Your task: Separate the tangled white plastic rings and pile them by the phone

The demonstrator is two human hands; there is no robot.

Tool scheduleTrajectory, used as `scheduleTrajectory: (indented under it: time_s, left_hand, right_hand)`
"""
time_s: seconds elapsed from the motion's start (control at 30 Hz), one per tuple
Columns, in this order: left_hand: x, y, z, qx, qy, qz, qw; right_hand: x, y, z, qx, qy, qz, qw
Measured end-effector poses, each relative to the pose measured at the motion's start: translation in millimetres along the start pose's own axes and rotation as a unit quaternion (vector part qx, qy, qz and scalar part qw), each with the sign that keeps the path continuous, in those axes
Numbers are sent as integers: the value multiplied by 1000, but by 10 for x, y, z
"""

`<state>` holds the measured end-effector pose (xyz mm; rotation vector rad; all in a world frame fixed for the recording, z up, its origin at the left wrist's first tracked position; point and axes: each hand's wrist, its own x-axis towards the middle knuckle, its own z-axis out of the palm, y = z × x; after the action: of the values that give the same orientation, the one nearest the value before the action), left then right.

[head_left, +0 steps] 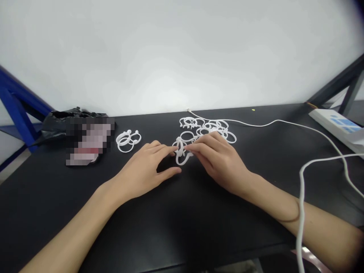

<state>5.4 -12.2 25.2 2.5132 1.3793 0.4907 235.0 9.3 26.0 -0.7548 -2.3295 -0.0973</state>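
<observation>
Pinching the white ring (182, 155) mid-frame with my right hand (220, 161), left hand (140, 170) flat, fingertips touching it, I fear snagging the ring pile (212, 128) just above.

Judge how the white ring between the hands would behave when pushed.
Probably very light: the white ring is thin, open plastic. Likely slides rather than rolls, lying on the black table. Its lugs may snag the piled rings.

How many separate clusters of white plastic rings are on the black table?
3: small set at left, cluster held by left hand and right hand, tangled pile behind them. More may be hidden.
</observation>
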Motion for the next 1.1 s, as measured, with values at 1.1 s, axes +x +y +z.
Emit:
scheduleTrajectory:
  time_s: [1.1]
  left_hand:
    - [40,157,62,34,290,24,956]
  right_hand:
    - [30,32,-63,142,61,272,950]
